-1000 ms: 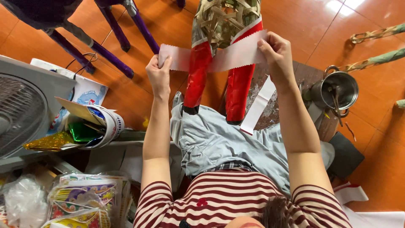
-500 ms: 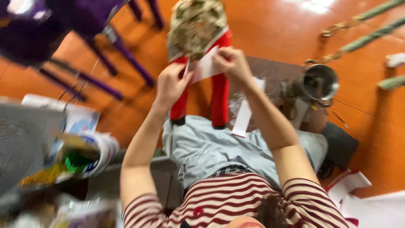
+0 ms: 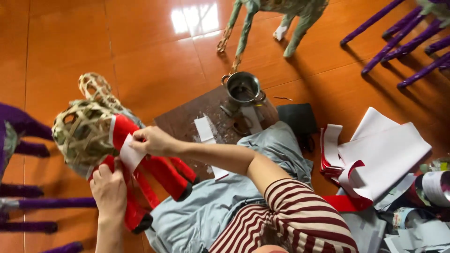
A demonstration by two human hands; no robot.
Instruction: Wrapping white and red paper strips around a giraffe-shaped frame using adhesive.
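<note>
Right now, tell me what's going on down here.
A person sitting on the orange floor is covering a woven animal frame with paper. The right hand presses a white paper strip onto the frame's red-covered body, while the left hand steadies it from below. A small metal pot stands on a dark board, and cut red and white sheets lie nearby.

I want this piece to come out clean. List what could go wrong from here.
1. The white paper strip is held only by the right hand and left hand over the woven bamboo animal frame; it may crease or sit crooked.
2. The small metal pot stands near the person's knee and could tip.
3. Loose white paper sheets on the floor might get crushed.
</note>
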